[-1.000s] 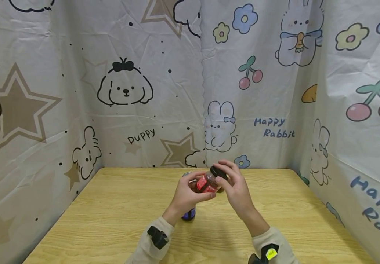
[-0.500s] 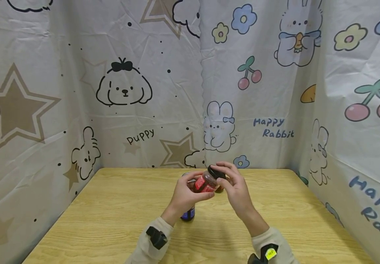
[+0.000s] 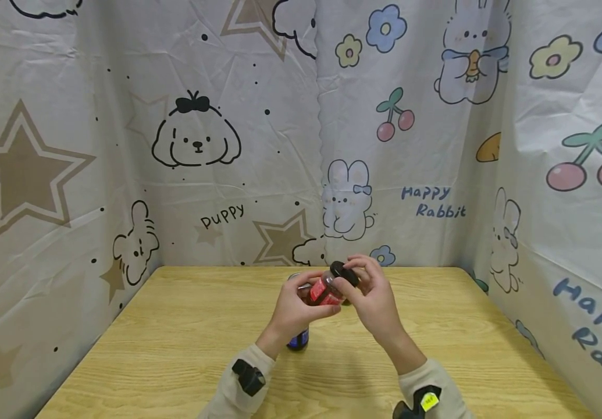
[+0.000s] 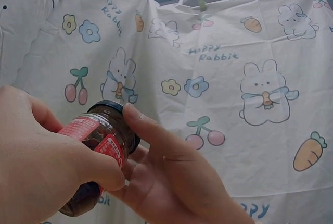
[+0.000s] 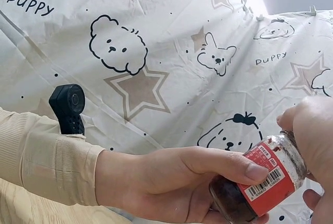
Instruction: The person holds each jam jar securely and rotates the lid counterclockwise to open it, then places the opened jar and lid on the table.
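A small glass jar with a red label and dark contents is held tilted above the table, its black lid toward the upper right. My left hand grips the jar's body, thumb along the near side. With thumb and fingers, my right hand holds the lid at its rim. The right wrist view shows the label with a barcode and the jar's whitish neck; there the right hand covers the lid. From the left wrist, the dark lid edge shows beside the right thumb.
A blue-labelled container stands on the wooden table behind my left wrist, mostly hidden. Something dark peeks out behind the jar and right hand. Printed curtains enclose the table at the back and sides.
My right thumb has shifted left along the lid's edge, and the fingers have drawn back a little, showing more of the lid. The left hand keeps its hold on the jar.
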{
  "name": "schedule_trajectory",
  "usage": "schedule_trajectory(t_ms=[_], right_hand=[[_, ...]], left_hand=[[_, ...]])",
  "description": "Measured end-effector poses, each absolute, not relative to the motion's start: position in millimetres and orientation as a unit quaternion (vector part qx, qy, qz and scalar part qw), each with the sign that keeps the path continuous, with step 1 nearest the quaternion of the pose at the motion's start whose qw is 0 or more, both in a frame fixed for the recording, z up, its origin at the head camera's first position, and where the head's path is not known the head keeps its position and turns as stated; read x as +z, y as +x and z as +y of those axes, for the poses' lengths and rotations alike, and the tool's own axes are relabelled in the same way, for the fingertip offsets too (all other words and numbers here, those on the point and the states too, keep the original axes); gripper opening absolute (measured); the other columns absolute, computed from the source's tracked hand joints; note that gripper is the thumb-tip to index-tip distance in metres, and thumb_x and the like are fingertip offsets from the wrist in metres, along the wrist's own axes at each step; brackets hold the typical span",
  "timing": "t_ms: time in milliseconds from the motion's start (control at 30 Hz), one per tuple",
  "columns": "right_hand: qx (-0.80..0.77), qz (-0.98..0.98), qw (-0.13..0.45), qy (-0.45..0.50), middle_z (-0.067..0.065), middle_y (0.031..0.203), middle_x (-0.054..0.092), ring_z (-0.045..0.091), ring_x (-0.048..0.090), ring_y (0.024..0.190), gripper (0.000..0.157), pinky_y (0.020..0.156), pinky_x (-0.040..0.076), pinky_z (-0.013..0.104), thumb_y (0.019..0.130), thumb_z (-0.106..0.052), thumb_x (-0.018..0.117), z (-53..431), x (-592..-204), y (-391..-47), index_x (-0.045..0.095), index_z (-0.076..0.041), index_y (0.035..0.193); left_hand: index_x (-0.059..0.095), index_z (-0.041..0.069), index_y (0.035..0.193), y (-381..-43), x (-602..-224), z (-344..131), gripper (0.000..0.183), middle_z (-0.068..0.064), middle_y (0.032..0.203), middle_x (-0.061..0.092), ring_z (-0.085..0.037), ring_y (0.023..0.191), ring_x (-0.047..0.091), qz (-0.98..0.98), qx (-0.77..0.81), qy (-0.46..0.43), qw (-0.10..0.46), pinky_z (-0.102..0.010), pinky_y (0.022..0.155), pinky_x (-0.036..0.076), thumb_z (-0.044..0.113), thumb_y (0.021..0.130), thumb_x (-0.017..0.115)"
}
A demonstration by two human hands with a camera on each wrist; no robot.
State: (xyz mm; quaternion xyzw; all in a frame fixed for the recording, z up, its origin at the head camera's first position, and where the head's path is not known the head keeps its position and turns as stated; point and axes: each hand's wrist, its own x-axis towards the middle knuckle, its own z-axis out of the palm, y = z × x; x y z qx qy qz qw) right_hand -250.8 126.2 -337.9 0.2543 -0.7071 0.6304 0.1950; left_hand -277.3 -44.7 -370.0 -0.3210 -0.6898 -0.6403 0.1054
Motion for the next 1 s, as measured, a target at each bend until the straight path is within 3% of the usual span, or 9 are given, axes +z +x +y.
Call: schedule_trajectory(t_ms=[100,233,533,700,1000], right_hand=[[0.648,-0.689,0.174,0.274,0.01,0.132,0.034,0.032,0.053,0.11,0.033,0.076,0.052,0.035,0.09,-0.008,0.061,129,-344,-257,0.049,0.0,0.12],[0.648,-0.679,0.171,0.298,0.011,0.135,0.031,0.032,0.05,0.114,0.037,0.082,0.05,0.034,0.092,-0.008,0.057,131,-350,-262,0.048,-0.003,0.128],[0.618,-0.71,0.174,0.288,0.012,0.139,0.031,0.033,0.045,0.116,0.034,0.079,0.051,0.035,0.094,-0.011,0.055,130,-348,-260,0.053,-0.004,0.128],[0.576,-0.759,0.2,0.228,0.014,0.127,0.037,0.027,0.041,0.109,0.032,0.086,0.044,0.044,0.091,-0.019,0.061,124,-337,-250,0.058,-0.007,0.12],[0.56,-0.782,0.197,0.188,0.015,0.111,0.042,0.028,0.041,0.097,0.03,0.076,0.043,0.039,0.089,-0.022,0.064,120,-330,-243,0.058,-0.013,0.118]], left_hand=[[0.058,0.006,0.12,-277,-368,-45,0.056,-0.008,0.098,0.061,-0.022,0.081,0.065,-0.69,-0.638,-0.323,0.112,-0.034,0.07,0.054,0.009,0.07,0.082],[0.057,0.005,0.121,-277,-368,-44,0.056,-0.009,0.099,0.061,-0.023,0.081,0.065,-0.688,-0.636,-0.33,0.112,-0.034,0.069,0.054,0.009,0.07,0.082],[0.058,0.006,0.121,-278,-370,-45,0.057,-0.009,0.099,0.061,-0.023,0.081,0.065,-0.687,-0.639,-0.328,0.108,-0.034,0.068,0.054,0.01,0.07,0.082],[0.058,0.007,0.121,-279,-372,-45,0.056,-0.008,0.099,0.061,-0.023,0.079,0.065,-0.685,-0.638,-0.337,0.105,-0.035,0.066,0.055,0.009,0.07,0.082],[0.057,0.006,0.12,-280,-374,-44,0.055,-0.008,0.099,0.061,-0.023,0.079,0.065,-0.681,-0.637,-0.345,0.108,-0.034,0.067,0.055,0.007,0.07,0.081]])
